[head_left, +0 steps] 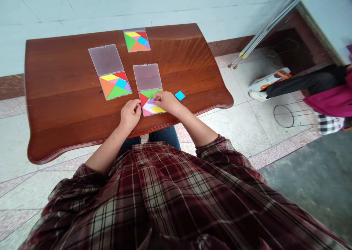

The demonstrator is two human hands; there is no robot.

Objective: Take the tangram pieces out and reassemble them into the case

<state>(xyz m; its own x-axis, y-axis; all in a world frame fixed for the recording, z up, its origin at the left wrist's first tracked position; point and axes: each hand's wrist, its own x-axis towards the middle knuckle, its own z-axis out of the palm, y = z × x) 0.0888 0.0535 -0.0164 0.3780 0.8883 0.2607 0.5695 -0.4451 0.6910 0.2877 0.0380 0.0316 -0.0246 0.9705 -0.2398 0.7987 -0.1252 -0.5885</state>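
An open tangram case (151, 104) lies near the front edge of the wooden table (68, 107), with green, red, purple and yellow pieces in its tray and its clear lid (147, 76) folded back. My left hand (130, 112) rests curled against the tray's left edge. My right hand (167, 101) lies over the tray's right side, fingers bent onto the pieces; what they pinch is hidden. A loose blue square piece (179, 95) lies on the table just right of my right hand.
A second open tangram case (115, 85) with its lid (106, 59) lies to the left, a third tangram set (136, 40) sits at the table's far edge. A seated person's legs and shoes (268, 83) are on the floor at right, near a wire stand (286, 115).
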